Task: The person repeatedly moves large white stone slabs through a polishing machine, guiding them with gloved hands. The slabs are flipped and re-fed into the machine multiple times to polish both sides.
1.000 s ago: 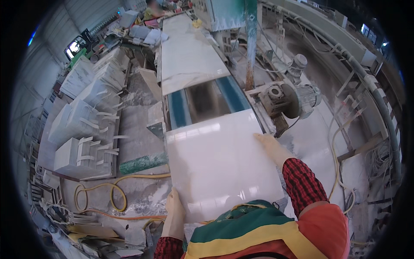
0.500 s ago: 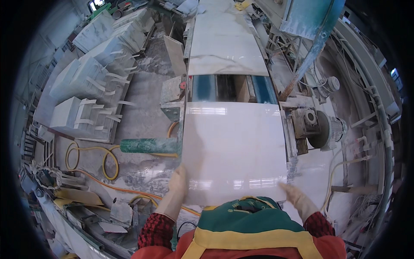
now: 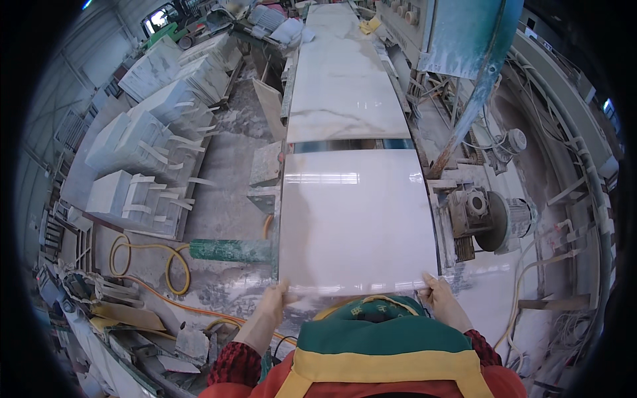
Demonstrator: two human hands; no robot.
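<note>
At the near corners of a glossy white slab, the left hand and right hand grasped its edge with bent fingers.

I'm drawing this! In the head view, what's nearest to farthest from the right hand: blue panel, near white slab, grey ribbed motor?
1. Near white slab: its corner at the right hand.
2. Grey ribbed motor: ahead, to the right.
3. Blue panel: far ahead.

holds left hand level with right hand, well apart, bends fingers, angles both forearms inward!
</note>
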